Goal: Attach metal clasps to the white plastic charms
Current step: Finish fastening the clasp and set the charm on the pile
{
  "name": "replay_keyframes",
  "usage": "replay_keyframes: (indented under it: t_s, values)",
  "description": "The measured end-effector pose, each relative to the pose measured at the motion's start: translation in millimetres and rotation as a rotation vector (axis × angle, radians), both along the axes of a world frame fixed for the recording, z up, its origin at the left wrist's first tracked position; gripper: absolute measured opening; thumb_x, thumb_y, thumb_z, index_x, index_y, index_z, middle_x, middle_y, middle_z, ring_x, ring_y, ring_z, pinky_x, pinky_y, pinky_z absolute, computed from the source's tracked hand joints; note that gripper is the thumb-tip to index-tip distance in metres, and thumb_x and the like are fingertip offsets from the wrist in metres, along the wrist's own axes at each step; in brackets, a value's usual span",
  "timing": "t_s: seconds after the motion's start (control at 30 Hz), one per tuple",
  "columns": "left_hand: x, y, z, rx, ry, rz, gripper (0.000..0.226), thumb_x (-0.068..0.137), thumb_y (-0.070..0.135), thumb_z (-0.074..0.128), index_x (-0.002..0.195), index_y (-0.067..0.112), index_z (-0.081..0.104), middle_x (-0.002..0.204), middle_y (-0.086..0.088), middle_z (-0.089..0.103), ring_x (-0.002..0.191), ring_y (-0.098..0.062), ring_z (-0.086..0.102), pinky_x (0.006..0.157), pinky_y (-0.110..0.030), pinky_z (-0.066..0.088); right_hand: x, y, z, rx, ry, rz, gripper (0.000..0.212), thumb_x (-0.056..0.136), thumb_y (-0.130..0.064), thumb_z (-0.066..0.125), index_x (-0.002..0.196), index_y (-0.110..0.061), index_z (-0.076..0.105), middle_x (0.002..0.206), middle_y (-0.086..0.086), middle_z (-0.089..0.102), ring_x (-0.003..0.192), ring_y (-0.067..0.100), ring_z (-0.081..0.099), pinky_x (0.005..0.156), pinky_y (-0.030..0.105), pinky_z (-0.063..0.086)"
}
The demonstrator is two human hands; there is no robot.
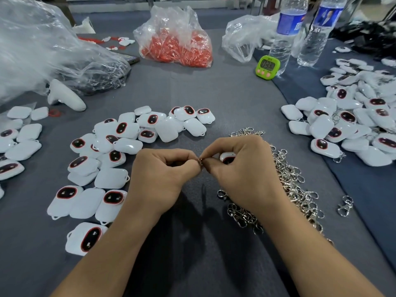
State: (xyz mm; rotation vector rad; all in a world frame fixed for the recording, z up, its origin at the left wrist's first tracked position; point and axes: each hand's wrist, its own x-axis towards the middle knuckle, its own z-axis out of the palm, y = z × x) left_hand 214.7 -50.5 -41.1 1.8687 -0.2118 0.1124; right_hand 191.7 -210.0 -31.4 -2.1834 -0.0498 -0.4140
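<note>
Left hand [166, 171] fingers [192, 162] pinched on small metal ring [200, 162]; right hand [240, 166] fingers closed on ring and white charm [227, 157]; just right of charm, clasp heap [287, 181]; left, loose charms [111, 146] on desk [225, 99].

Grey cloth [225, 99] covered table, filling most of view. Darker blue cloth [364, 185] lay at 3 o'clock, its curved edge running from 1 to 4 o'clock. Metal frame bars [154, 1] crossed far edge at 12 o'clock; dark leg [71, 16] stood at 11 o'clock. Floor and walls hardly visible. Light soft, from above; shadows fell on cloth toward 6 o'clock.
</note>
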Motion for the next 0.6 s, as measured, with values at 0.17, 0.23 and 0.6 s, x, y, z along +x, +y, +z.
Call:
replay_keyframes:
  t_s: [0.17,0.23,0.6]
  values:
    - [0.5,7.0,-1.0,0.226,-0.237,0.162,0.005,0.074,0.028,0.07,0.073,0.03,0.075,0.061,0.015,0.067,0.054,-0.002,0.059,0.053,-0.015,0.043,7.6,1.6,0.3,0.329,0.202,-0.151,0.021,0.089,-0.029,0.075,0.072,-0.018,0.075,0.048,-0.009,0.061,0.043,0.003,0.05,0.046,0.014,0.041]
    - [1.4,10.8,-2.5,0.385,-0.304,0.181,0.006,0.077,0.025,0.07,0.071,0.024,0.073,0.064,0.012,0.067,0.063,-0.008,0.062,0.064,-0.024,0.047,9.7,-2.0,4.5,0.53,0.327,-0.19,0.033,0.096,-0.036,0.069,0.075,-0.011,0.075,0.044,-0.009,0.056,0.041,0.004,0.048,0.044,0.014,0.04]
    - [1.1,3.0,-3.2,0.705,-0.325,-0.072,0.003,0.081,0.017,0.076,0.081,0.019,0.076,0.076,0.005,0.067,0.074,-0.016,0.055,0.069,-0.029,0.036,11.8,0.3,-4.1,0.555,0.333,-0.095,0.025,0.086,0.004,0.066,0.093,-0.019,0.068,0.082,-0.003,0.07,0.057,0.012,0.052,0.053,0.028,0.047]
